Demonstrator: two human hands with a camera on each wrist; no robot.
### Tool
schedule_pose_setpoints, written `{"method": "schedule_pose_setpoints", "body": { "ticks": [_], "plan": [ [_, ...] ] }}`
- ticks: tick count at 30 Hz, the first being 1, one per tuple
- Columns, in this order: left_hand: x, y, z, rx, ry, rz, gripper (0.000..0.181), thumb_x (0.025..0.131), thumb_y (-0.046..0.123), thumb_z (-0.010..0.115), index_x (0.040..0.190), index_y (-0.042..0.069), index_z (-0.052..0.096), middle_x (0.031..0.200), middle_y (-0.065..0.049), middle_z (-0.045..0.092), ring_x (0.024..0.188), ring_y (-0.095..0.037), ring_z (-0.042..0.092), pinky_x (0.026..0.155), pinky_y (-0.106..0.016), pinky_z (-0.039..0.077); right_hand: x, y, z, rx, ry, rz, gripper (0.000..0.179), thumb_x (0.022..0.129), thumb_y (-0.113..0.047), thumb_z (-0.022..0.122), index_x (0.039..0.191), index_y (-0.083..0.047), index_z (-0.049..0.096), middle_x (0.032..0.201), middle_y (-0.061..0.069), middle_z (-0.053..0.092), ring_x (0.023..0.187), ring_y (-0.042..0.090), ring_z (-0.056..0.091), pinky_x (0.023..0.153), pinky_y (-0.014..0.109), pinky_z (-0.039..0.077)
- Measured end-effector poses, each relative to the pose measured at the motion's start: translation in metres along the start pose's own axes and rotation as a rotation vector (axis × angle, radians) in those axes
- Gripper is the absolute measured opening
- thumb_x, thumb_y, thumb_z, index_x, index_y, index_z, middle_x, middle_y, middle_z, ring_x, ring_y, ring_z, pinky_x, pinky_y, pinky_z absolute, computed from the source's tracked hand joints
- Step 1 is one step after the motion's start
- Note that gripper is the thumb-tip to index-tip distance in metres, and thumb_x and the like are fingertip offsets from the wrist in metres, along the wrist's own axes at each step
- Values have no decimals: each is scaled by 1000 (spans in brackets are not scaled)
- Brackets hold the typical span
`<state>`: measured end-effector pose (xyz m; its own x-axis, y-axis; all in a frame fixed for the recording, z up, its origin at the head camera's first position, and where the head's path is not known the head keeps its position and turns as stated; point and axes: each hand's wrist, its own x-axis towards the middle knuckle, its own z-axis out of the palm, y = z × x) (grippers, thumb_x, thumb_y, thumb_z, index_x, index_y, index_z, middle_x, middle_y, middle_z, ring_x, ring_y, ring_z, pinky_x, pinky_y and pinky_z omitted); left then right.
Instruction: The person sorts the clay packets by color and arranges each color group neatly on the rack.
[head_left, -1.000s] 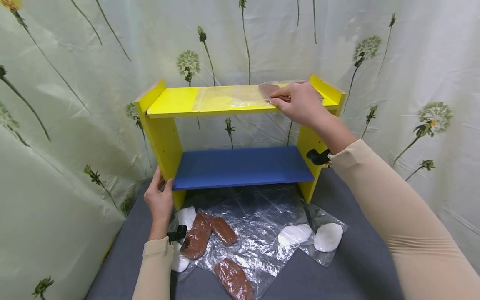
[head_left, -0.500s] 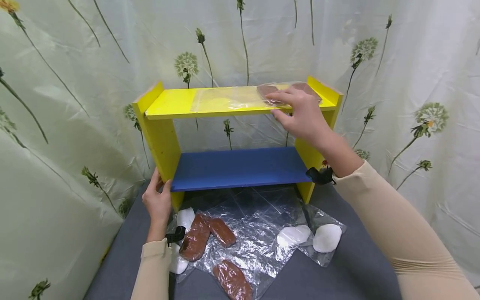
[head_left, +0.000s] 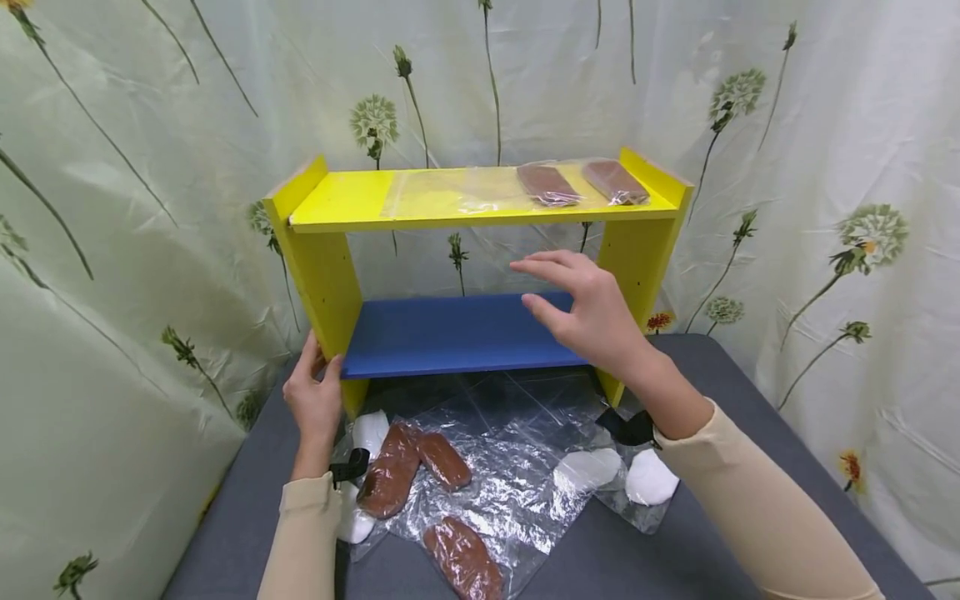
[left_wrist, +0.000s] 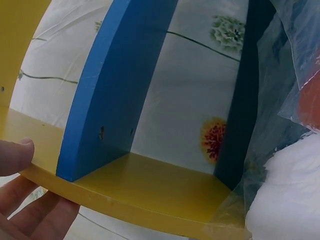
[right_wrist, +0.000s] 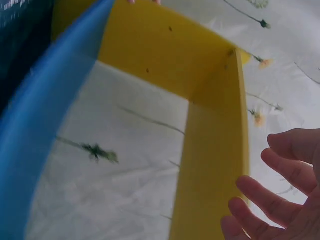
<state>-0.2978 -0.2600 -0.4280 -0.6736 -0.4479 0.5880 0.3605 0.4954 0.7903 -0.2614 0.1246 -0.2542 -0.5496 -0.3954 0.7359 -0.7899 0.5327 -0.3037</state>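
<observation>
A small shelf unit has yellow sides, a yellow top board (head_left: 352,193) and a blue lower board (head_left: 450,333). My left hand (head_left: 315,404) grips its left side panel (head_left: 318,279) low down, thumb (left_wrist: 17,156) on one face and fingers (left_wrist: 55,217) on the other. In front of the opening, my right hand (head_left: 588,308) hovers with fingers spread and holds nothing; the right wrist view shows the fingertips near the yellow top board (right_wrist: 212,165). Two brown flat slabs (head_left: 547,185) in clear plastic bags lie on the right part of the top board.
On the dark grey tabletop (head_left: 600,558), clear plastic bags hold brown slabs (head_left: 446,460) and several white lumps (head_left: 651,477), spread before and beneath the unit. A flower-print curtain (head_left: 465,83) hangs behind and at both sides.
My right hand has let go of the bagged brown slab on the top board and come down in front of the opening. The left hand keeps its grip on the side panel.
</observation>
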Motion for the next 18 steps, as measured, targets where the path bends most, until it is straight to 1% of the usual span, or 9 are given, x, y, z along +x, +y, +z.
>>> {"method": "schedule_pose_setpoints", "body": {
  "ticks": [5,9,11,16,18],
  "plan": [
    [0,0,0,-11,-3,8,64,94,9,71,143,47,53,132,-5,66,113,-25,66,90,-52,54,-24,-2,30,72,-47,47,43,92,-17,75,134,-19,67,133,-2,61,126,20,52,99,46,48],
    [0,0,0,-9,-7,8,65,94,8,71,143,47,53,132,-5,66,113,-26,66,90,-52,54,-40,-2,53,124,-73,93,43,93,-19,75,135,-18,66,134,-4,61,125,19,54,96,46,50],
    [0,-1,0,-7,-4,11,65,94,8,71,143,47,53,131,-5,66,113,-25,66,89,-50,55,-47,-3,64,153,-89,120,43,93,-20,74,136,-20,66,134,-5,60,125,17,54,97,45,50],
    [1,-2,-1,3,1,18,65,93,8,72,142,47,54,129,-3,67,112,-22,67,89,-47,55,-65,-6,91,215,-144,217,46,95,-22,73,139,-30,62,135,-9,59,127,14,53,97,44,51],
    [1,-2,-1,2,1,15,65,93,8,72,142,47,54,129,-2,68,111,-21,67,89,-47,55,-72,-7,102,237,-165,259,47,95,-23,73,140,-30,61,135,-10,59,126,13,54,95,42,52]
  ]
}}
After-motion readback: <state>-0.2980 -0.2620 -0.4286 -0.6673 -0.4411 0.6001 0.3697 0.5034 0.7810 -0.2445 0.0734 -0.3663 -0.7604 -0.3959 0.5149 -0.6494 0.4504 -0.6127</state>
